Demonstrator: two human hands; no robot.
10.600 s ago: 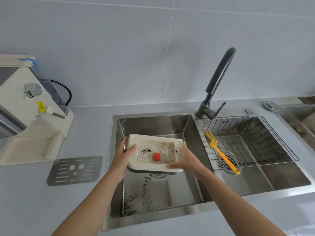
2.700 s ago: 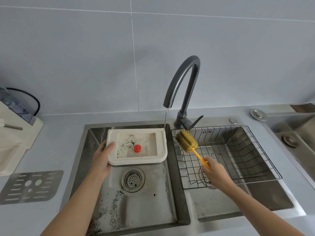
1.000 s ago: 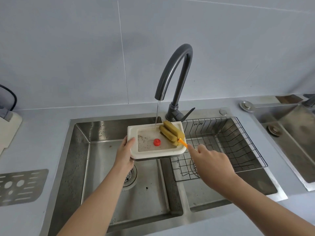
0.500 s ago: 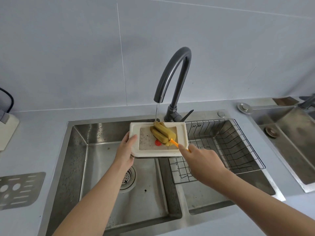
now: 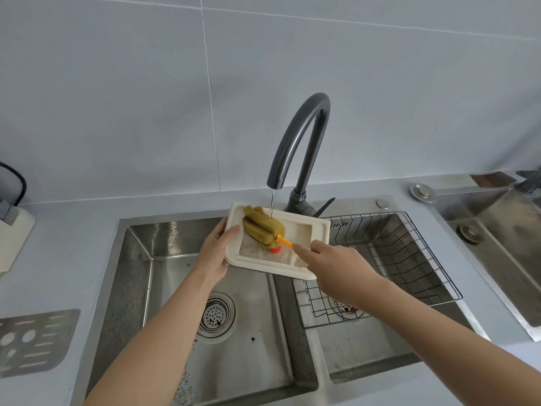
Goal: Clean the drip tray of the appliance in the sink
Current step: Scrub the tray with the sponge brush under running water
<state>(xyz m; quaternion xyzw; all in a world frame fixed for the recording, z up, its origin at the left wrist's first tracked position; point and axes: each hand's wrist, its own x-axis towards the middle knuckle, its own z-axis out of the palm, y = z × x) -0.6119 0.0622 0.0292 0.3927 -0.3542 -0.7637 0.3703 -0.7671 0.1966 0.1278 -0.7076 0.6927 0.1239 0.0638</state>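
The cream drip tray [image 5: 317,230] is held tilted over the divide of the double sink [image 5: 137,259], under the dark curved faucet [image 5: 301,142], from which a thin stream of water runs. My left hand [image 5: 215,253] grips the tray's left edge. My right hand [image 5: 336,268] holds the orange handle of a sponge brush, whose yellow-green head [image 5: 263,227] lies inside the tray at its far left. A red float [image 5: 274,249] shows just under the sponge. Grimy water pools in the tray's near part.
A wire rack [image 5: 409,253] sits in the right basin. The left basin has a round drain [image 5: 216,316] and dark specks. A perforated metal grate [image 5: 32,341] lies on the counter at left, beside the cream appliance's corner [image 5: 11,235]. Another sink [image 5: 503,247] is far right.
The tray has tilted and turned, its left end now raised toward the wall. The sponge head has slid further left and back inside the tray. Earlier on, my right hand picked the brush from the rack.
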